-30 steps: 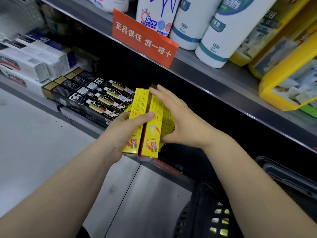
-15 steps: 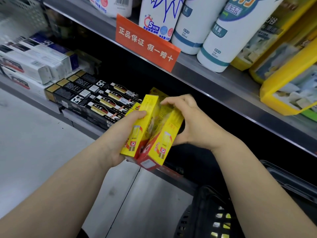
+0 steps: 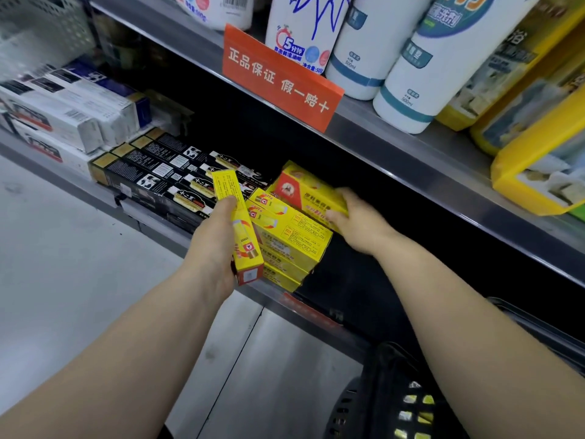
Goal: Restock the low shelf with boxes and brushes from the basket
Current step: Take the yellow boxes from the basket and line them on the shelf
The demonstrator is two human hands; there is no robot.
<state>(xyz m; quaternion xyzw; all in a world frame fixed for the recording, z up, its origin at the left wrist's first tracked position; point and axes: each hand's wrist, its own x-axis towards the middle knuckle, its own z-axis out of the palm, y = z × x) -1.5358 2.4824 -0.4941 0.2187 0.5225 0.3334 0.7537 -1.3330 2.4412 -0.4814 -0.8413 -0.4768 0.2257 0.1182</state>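
Hands meet at centre frame. Left hand (image 3: 218, 248) grasps a narrow yellow box (image 3: 238, 223), thumb across its face, the box tilted up on end. Right hand (image 3: 357, 223) clasps a yellow-and-red box (image 3: 305, 191) lying on the rear of a stack of yellow boxes (image 3: 291, 245), which sits on the low shelf (image 3: 269, 294) just right of the held box. Black boxes (image 3: 158, 182) lie in rows left of the stack, with white boxes (image 3: 63, 122) beyond, at upper left. Black basket (image 3: 380, 391) stands at lower right, below the shelf. Orange sign (image 3: 278, 77) and white bottles (image 3: 411, 58) occupy the upper shelf (image 3: 411, 144).
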